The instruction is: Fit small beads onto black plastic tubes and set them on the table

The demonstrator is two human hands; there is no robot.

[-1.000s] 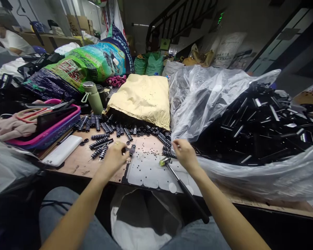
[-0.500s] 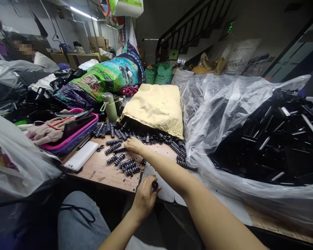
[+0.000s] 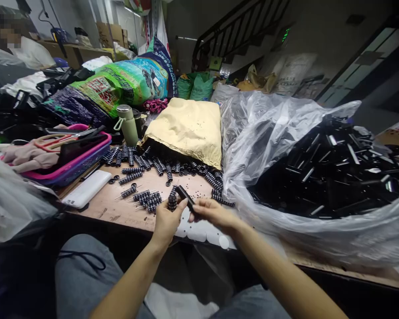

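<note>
Both hands meet just above the table's near edge. My left hand (image 3: 166, 219) is closed on a short black ribbed stack (image 3: 172, 203) held upright. My right hand (image 3: 211, 212) pinches a slim black rod (image 3: 185, 197), angled up to the left, its lower end between the fingers. The rod's tip is close to the top of the stack. Just beyond my hands lie several small ribbed pins (image 3: 148, 198) on the wooden table (image 3: 119, 210). A white perforated mat (image 3: 199, 230) lies under my hands.
A yellow sack (image 3: 184, 126) spills ribbed black parts. A clear plastic bag of black rods (image 3: 322, 168) fills the right. On the left stand a green flask (image 3: 129, 125), a pink basket (image 3: 69, 166) and a white power bank (image 3: 86, 189). Another person sits far left.
My right hand drew back from the pile near the sack with a black rod. My left hand rose from the table's edge. Both hands came together.
</note>
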